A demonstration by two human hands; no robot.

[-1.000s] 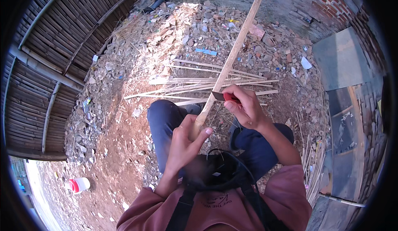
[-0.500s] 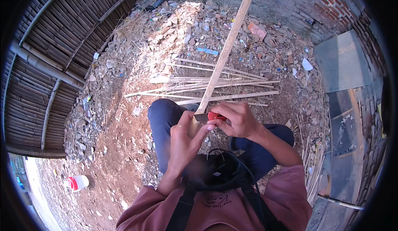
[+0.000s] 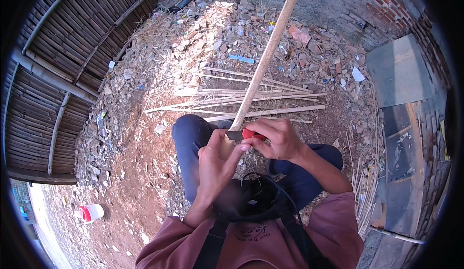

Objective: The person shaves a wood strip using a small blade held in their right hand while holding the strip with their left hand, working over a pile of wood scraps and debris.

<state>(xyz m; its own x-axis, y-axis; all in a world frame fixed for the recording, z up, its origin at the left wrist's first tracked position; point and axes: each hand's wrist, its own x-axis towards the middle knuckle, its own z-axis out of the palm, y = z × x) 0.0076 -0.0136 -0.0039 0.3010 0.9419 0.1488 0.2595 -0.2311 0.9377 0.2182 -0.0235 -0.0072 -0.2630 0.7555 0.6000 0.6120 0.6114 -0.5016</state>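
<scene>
hands closed: left [image 3: 211, 165] around a pale strip [image 3: 263, 66], right [image 3: 280, 138] around a red-handled knife [image 3: 248, 134] (blade across the strip).

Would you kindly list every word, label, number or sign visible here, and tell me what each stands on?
Shirt: dark lettering on the chest, which I won't copy out.
Red-handled knife: no marking I can make out.
Red-and-white container: any print is too small to read.
Blue scrap: likewise too small.
</scene>
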